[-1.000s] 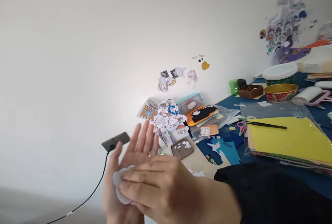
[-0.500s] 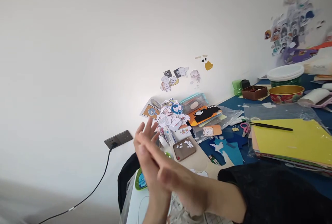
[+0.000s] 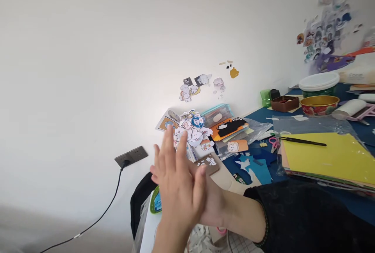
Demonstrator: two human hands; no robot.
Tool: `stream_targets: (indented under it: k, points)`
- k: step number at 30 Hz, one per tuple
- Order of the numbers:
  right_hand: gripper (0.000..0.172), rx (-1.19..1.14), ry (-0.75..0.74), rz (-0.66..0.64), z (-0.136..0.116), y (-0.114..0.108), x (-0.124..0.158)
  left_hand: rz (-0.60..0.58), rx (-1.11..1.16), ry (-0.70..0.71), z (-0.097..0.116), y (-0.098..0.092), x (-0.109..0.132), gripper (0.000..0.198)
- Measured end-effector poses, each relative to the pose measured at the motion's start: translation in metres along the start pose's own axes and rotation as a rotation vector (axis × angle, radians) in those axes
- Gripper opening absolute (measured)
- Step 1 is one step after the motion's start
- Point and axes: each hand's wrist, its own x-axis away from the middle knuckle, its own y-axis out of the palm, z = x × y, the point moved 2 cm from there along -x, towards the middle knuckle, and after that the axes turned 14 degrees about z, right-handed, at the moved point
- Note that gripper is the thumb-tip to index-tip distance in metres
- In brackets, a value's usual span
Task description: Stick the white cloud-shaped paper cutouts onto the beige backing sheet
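My left hand (image 3: 178, 182) rises from the bottom of the head view with its back toward me. Its fingers are stretched upward and a little apart, thumb on the right. Behind it lies my right hand (image 3: 215, 204), which comes in from the right out of a black sleeve. The two palms are against each other, and much of the right hand is covered by the left. Fingertips of the right hand show at the left hand's outer edge. Neither hand shows an object. Close behind them is a brown case with white spotted stickers (image 3: 211, 163).
Paper cutouts (image 3: 195, 135) are piled by the wall. Black tweezers (image 3: 306, 141) rest on yellow paper (image 3: 328, 161) to the right. A green-rimmed container (image 3: 155, 202) with blue pieces stands left of the hands. Paper scraps (image 3: 202, 241) lie below. A wall socket (image 3: 131, 157) holds a plugged cable.
The hands have turned against each other: the right hand lay across the front before, and now the back of the left faces me. The view has shifted slightly.
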Motion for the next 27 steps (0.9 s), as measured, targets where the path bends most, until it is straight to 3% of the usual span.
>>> stream_targets:
  k: [3, 8, 11, 13, 15, 18, 21, 23, 27]
  points:
    - [0.049, -0.326, 0.169, -0.143, -0.003, 0.005, 0.001, 0.095, -0.108, -0.014, -0.019, -0.008, -0.008, 0.051]
    - [0.068, -0.222, 0.238, -0.173, -0.015, -0.005, -0.004, 0.242, -0.079, -0.175, -0.044, -0.02, -0.015, 0.049]
    - [0.059, -0.059, 0.28, -0.22, -0.029, -0.013, -0.005, 0.334, 0.358, -0.52, -0.055, -0.026, -0.018, 0.047]
    - [0.052, 0.084, 0.254, -0.241, -0.041, -0.016, -0.003, 0.242, 0.808, -0.831, -0.058, -0.023, -0.019, 0.053]
    - [0.041, 0.321, 0.121, -0.103, -0.051, -0.017, -0.001, 0.052, 1.188, -1.094, -0.053, -0.016, -0.02, 0.056]
    - [0.022, 0.843, -0.303, 0.204, -0.06, -0.015, 0.002, -0.125, 1.464, -1.333, -0.043, -0.007, -0.018, 0.054]
    - [0.035, 1.207, -0.635, 0.241, -0.053, -0.009, 0.004, -0.186, 1.526, -1.452, -0.033, 0.002, -0.011, 0.056]
    - [0.041, 1.268, -0.678, 0.197, -0.043, -0.007, 0.004, -0.191, 1.538, -1.486, -0.028, 0.006, -0.007, 0.059]
    - [0.029, 1.193, -0.686, 0.233, -0.032, -0.005, 0.003, -0.108, 1.555, -1.516, -0.023, 0.008, -0.005, 0.061]
